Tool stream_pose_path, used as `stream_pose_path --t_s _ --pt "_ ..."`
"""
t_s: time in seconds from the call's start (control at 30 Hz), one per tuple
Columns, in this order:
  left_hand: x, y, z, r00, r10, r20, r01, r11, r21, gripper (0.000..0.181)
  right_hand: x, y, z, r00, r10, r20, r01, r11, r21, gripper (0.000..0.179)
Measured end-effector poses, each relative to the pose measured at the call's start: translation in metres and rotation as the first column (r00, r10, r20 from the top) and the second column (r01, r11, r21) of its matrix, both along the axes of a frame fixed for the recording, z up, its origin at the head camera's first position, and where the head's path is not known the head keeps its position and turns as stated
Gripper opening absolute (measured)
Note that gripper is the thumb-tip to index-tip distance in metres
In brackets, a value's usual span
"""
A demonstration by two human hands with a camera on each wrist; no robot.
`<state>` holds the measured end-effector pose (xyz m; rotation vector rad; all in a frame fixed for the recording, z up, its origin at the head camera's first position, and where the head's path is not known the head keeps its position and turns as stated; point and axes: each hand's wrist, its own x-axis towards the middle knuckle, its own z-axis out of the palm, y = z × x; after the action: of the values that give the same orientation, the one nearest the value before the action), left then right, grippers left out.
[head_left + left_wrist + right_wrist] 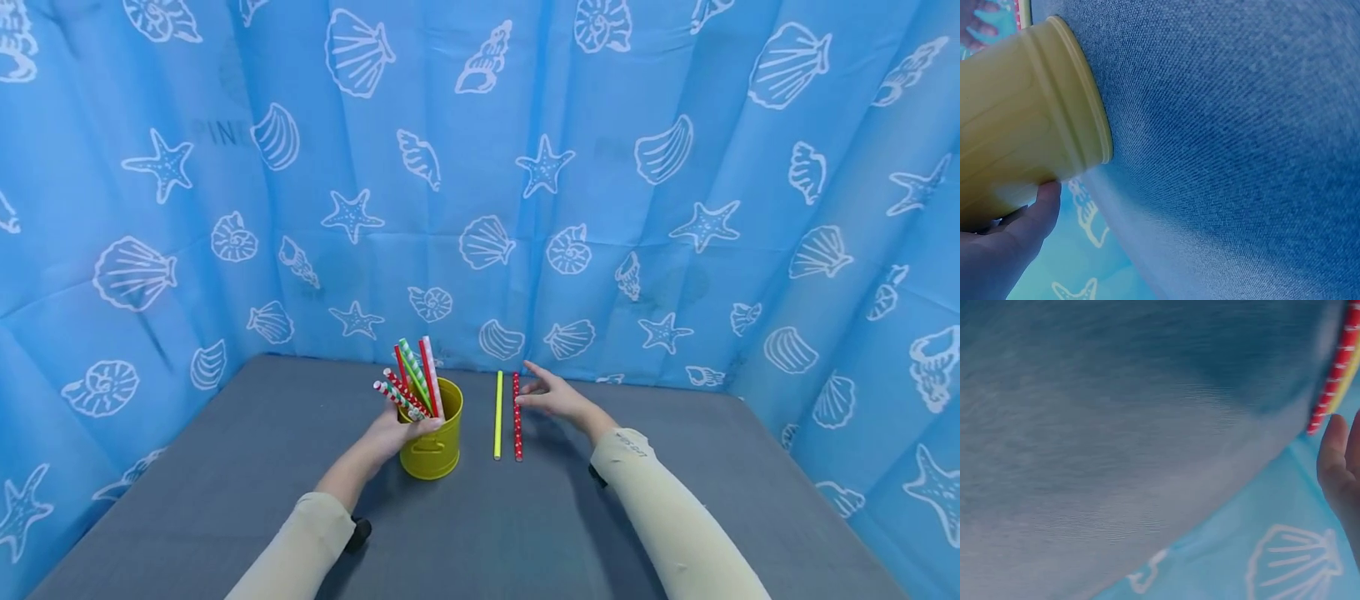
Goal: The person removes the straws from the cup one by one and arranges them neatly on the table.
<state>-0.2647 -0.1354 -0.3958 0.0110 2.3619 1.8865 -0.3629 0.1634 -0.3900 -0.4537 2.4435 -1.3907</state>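
Note:
My left hand (388, 435) grips the side of a small yellow bucket (431, 454), its thumb along the near rim. In the left wrist view its fingers (1041, 209) lie against the wall of the bucket (1029, 112). Several paper straws (411, 371), red, green and white in stripes and dots, lean out of the bucket's top. To the right lie a plain yellow straw (498, 417) and a red straw with white dots (517, 429), side by side. My right hand (561, 400) hovers at the red straw's far end, fingers spread and holding nothing.
A grey cloth covers the table (480, 533). Behind it and at both sides hangs a blue curtain (480, 200) with white shells and starfish, close to the table's back edge.

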Motion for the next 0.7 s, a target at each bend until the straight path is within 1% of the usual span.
stream_pose_path --t_s 0.1,0.27,0.33,0.5,0.63,0.7 --pt "0.001 -0.001 0.000 1.000 0.001 0.008 0.000 1.000 -0.022 0.092 0.004 -0.008 0.008 1.000 0.020 -0.018 -0.021 0.998 -0.065 0.078" --pt "0.002 -0.003 0.001 1.000 -0.009 0.005 0.009 0.999 -0.053 0.093 0.013 -0.027 0.019 0.995 0.071 -0.073 -0.079 0.991 -0.111 0.075" --pt "0.003 -0.004 0.001 1.000 -0.011 0.005 0.011 0.998 -0.056 0.093 0.014 -0.034 0.020 0.992 0.088 -0.085 -0.099 0.987 -0.130 0.074" --pt "0.002 -0.002 0.003 1.000 -0.012 -0.001 0.012 0.998 -0.060 0.092 0.016 -0.048 0.021 0.992 0.083 -0.097 -0.098 0.981 -0.165 0.071" --pt "0.001 -0.001 0.004 1.000 0.008 0.017 -0.007 0.998 -0.060 0.093 0.019 -0.056 0.020 0.990 0.086 -0.111 -0.103 0.983 -0.151 0.070" --pt "0.001 0.000 0.004 1.000 0.009 0.016 -0.008 0.998 -0.056 0.093 0.019 -0.060 0.021 0.988 0.097 -0.117 -0.114 0.981 -0.154 0.070"
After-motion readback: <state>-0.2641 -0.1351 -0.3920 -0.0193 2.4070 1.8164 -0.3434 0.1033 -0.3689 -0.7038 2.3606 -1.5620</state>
